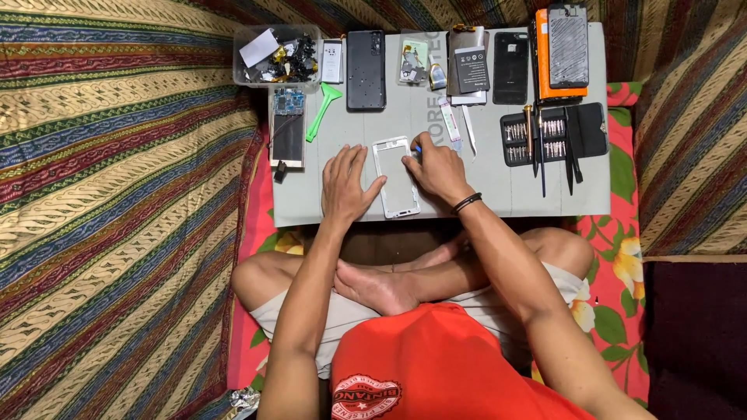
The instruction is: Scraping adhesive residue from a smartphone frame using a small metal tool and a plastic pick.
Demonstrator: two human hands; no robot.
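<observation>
White phone frame [396, 177] on a pale grey work mat [498, 194]. Bright green pry tool [323, 110]. Black back cover [366, 70], another black phone shell [510, 68]. Orange box [542, 89] under a grey screen panel [568, 45]. Black screwdriver kit case [554, 134] with silver bits. Blue circuit board [288, 101]. Clear plastic parts tub [274, 56]. Black wristband [467, 202]. Red shirt [443, 365] with white print. Striped cloth [117, 194] in gold, maroon, blue, green. Pink floral sheet [622, 288], green leaves, yellow blooms.
</observation>
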